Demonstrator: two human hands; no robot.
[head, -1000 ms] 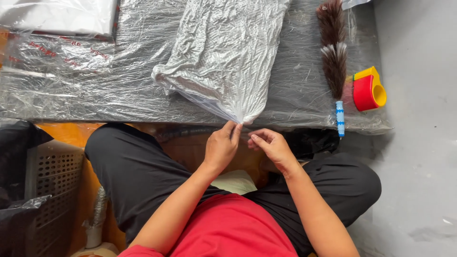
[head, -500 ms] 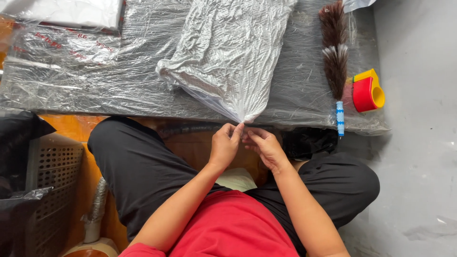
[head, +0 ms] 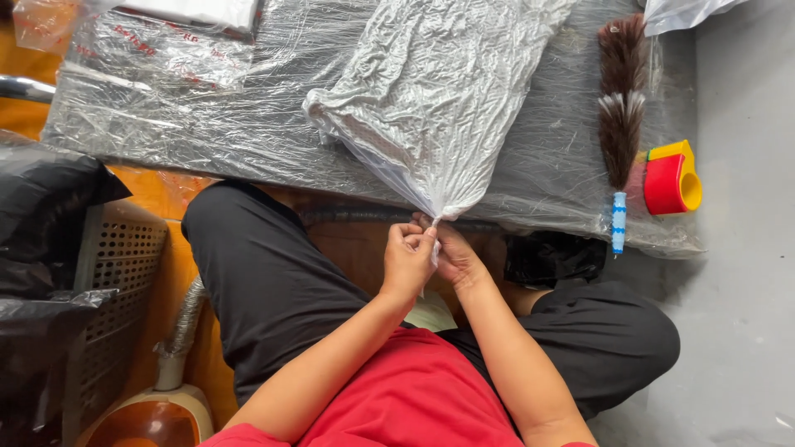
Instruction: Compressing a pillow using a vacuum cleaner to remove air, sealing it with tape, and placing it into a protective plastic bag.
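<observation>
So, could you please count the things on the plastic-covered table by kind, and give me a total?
Filled clear plastic bag, its gathered neck pinched by the left hand and the right hand: 1
Flat clear packets at the far left edge: 2, perhaps more out of view
Feather duster: 1
Red and yellow tape dispenser: 1
Total: 5

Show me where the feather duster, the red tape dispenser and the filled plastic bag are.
feather duster (head: 619, 108): head view, on the dark feathers.
red tape dispenser (head: 664, 184): head view, on its red body.
filled plastic bag (head: 439, 91): head view, on the crinkled middle.
</observation>
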